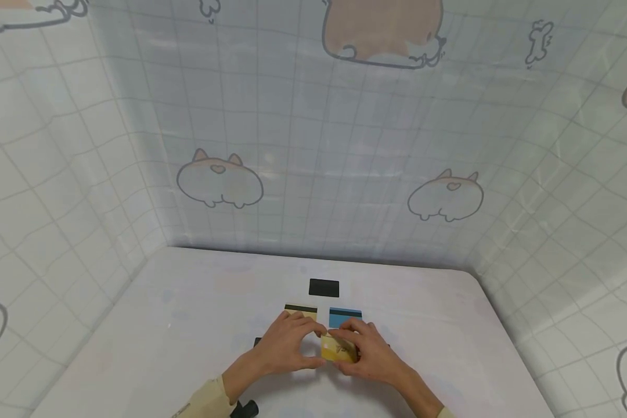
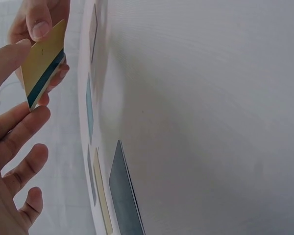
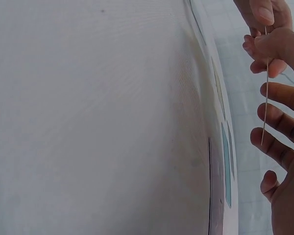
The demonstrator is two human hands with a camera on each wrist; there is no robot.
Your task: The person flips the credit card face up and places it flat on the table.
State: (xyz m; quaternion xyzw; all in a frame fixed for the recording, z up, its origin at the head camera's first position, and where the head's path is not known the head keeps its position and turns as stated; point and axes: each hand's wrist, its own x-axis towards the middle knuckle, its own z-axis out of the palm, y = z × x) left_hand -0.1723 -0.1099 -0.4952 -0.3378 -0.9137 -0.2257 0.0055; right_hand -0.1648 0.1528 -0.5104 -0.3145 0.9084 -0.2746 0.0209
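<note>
Both hands hold a yellow card [image 1: 335, 350] above the white table. In the left wrist view the card [image 2: 43, 61] is tilted and shows a dark stripe along one side. My left hand [image 1: 284, 347] pinches it at its left edge, thumb at one corner and fingertips at the other. From the other side my right hand [image 1: 374, 353] grips it between thumb and fingers. The right wrist view shows the card [image 3: 265, 115] edge-on, a thin line across the right fingers. Beyond the hands lie a tan card [image 1: 307, 311] and a blue card [image 1: 345, 313], each with a dark stripe.
A black card [image 1: 324, 288] lies farther back on the white table [image 1: 214, 290]. Near the left hand a dark card [image 1: 257, 341] is mostly hidden. A black object [image 1: 248, 409] shows beside the left sleeve. Patterned curtains [image 1: 319, 191] hang behind and at both sides.
</note>
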